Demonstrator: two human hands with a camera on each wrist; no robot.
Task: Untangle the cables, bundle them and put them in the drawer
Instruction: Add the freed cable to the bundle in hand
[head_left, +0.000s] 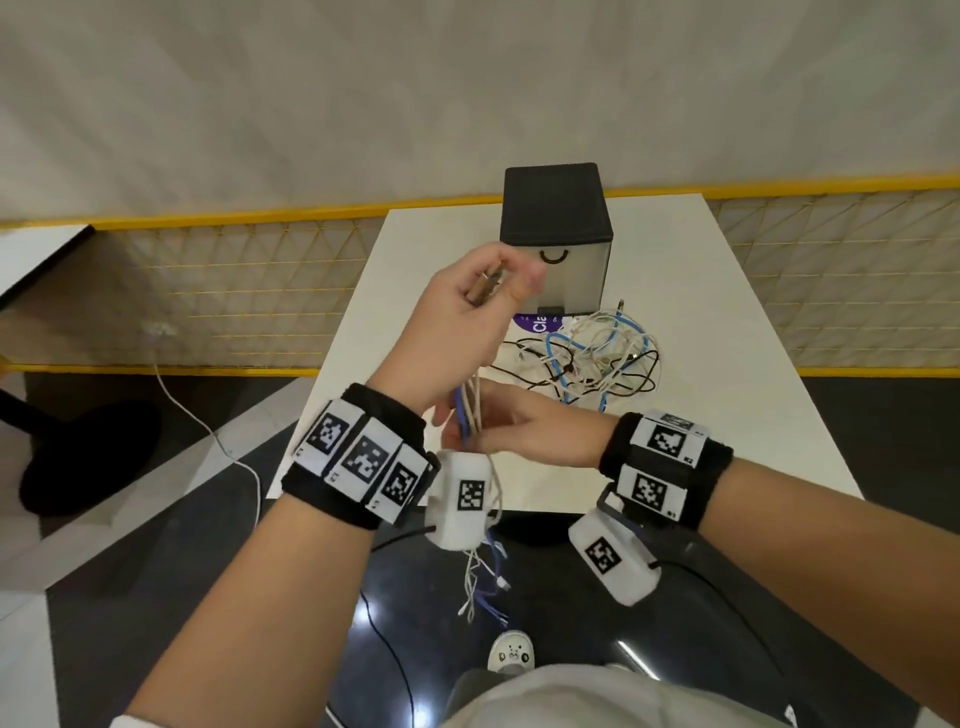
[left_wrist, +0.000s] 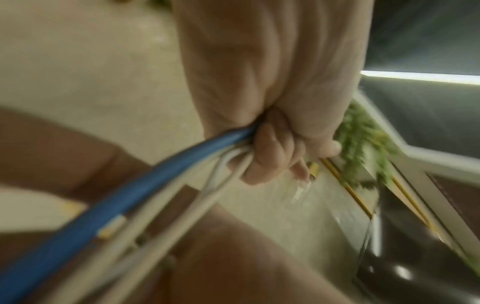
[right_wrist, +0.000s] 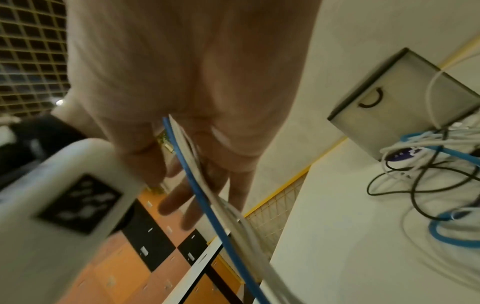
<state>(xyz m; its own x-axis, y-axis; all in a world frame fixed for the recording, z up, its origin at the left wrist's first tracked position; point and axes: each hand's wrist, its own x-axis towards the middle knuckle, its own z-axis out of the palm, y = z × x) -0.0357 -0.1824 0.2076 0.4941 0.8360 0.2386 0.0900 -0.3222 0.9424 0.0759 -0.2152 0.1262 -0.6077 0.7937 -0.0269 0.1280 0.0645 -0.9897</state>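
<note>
My left hand (head_left: 483, 306) is raised in front of the drawer box (head_left: 556, 228) and grips the top of a bundle of blue and white cables (head_left: 471, 405), with a plug end (head_left: 488, 283) sticking out of the fist. In the left wrist view the left hand (left_wrist: 272, 127) is curled tight round the bundle (left_wrist: 135, 201). The strands hang down past the table's near edge. My right hand (head_left: 498, 426) sits lower, its fingers (right_wrist: 182, 197) straight, with the bundle (right_wrist: 207, 205) running across them. A tangle of black, white and blue cables (head_left: 587, 358) lies by the closed drawer (right_wrist: 405, 102).
The white table (head_left: 701, 322) is small; its near edge lies just under my right wrist. A purple-and-white round item (head_left: 540, 325) lies under the tangle. A yellow mesh railing (head_left: 208, 296) runs behind. A loose white cord (head_left: 208, 431) trails over the floor at left.
</note>
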